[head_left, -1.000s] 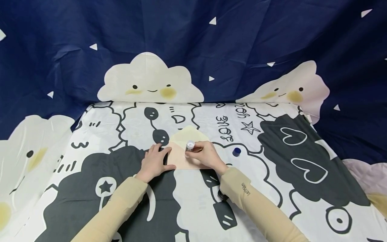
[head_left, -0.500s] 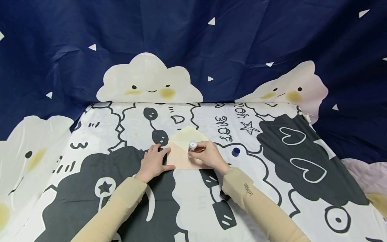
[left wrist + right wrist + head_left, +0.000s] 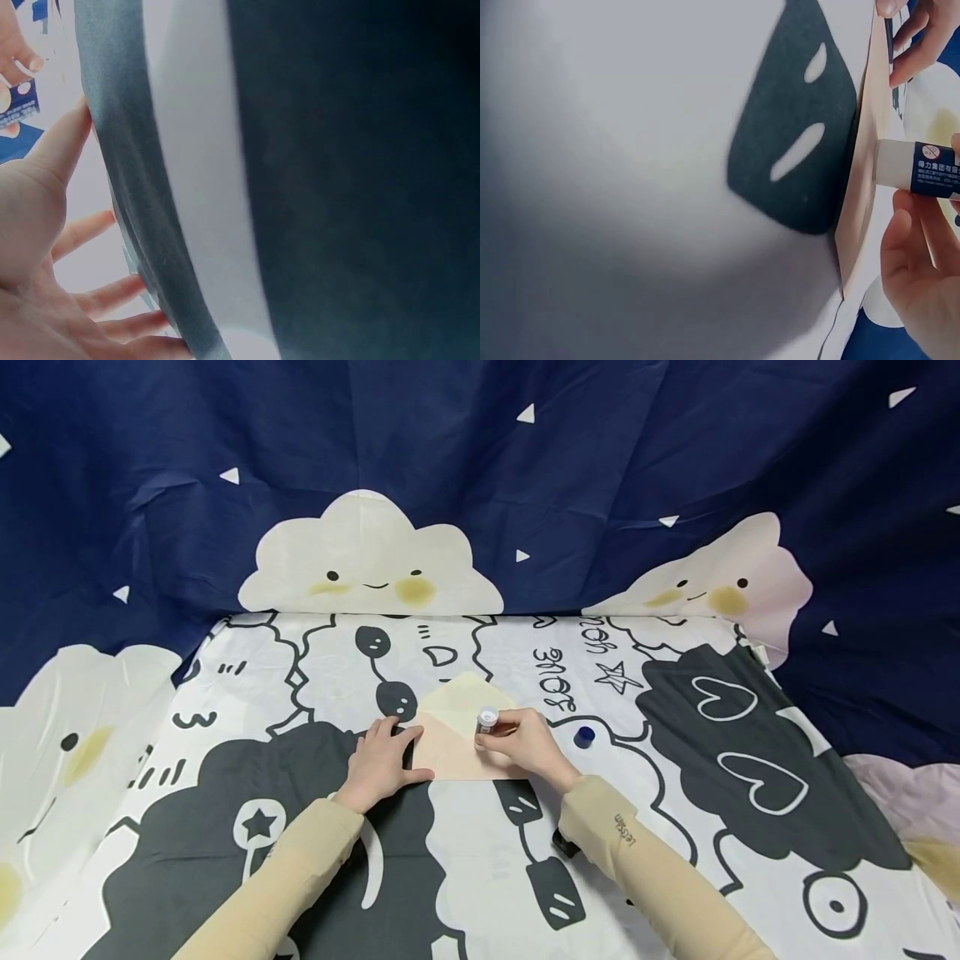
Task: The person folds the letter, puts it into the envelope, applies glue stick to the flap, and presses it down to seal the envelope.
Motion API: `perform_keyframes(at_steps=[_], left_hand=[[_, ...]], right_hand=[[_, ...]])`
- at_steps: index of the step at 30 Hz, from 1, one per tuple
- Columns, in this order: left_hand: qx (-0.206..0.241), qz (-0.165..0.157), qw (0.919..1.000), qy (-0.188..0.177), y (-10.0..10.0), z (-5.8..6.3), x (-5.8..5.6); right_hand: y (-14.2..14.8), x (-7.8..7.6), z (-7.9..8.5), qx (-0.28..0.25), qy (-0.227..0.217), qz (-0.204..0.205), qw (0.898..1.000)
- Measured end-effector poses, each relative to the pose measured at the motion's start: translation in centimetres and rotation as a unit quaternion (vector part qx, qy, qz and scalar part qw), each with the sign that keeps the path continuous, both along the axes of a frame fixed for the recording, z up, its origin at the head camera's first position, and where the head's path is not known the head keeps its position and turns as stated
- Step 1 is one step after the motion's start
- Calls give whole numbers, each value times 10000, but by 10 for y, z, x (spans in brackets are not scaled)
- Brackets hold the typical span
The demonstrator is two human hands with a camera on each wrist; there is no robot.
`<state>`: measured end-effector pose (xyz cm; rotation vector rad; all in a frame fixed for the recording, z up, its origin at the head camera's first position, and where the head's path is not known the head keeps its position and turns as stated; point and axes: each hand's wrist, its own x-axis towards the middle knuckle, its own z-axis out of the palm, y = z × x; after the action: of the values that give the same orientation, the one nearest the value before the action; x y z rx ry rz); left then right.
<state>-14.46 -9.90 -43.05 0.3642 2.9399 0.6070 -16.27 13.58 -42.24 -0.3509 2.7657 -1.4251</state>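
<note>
A pale pink envelope (image 3: 448, 758) with a cream flap (image 3: 467, 695) spread away from me lies flat on the patterned cloth. My left hand (image 3: 381, 763) rests at its left edge, fingers spread and the thumb on its near corner. In my right hand (image 3: 531, 747) I grip a glue stick (image 3: 487, 723), held upright between thumb and fingers over the right part of the envelope. The right wrist view shows the white end of the glue stick (image 3: 934, 169) right at the pink paper. Its dark blue cap (image 3: 584, 737) sits apart on the cloth, right of that hand.
The black-and-white cartoon cloth (image 3: 480, 868) covers the work surface. Behind its far edge hangs a dark blue curtain (image 3: 450, 443) with cloud prints. A small black object (image 3: 564, 843) lies partly hidden by my right sleeve.
My right hand has slid the glue stick a short way to the right across the envelope. The left hand keeps its place at the left edge.
</note>
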Motion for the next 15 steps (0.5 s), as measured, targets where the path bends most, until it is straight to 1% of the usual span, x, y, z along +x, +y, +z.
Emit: perform_keyframes(at_steps=[8,15], left_hand=[[-52,-25,9999,95,-1,-1,0],[-93,-134,9996,224,0,1,0]], right_hand=[[-15,-2,1,-239,127,108,9996],[-30,-4,2,-175,149,303,9993]])
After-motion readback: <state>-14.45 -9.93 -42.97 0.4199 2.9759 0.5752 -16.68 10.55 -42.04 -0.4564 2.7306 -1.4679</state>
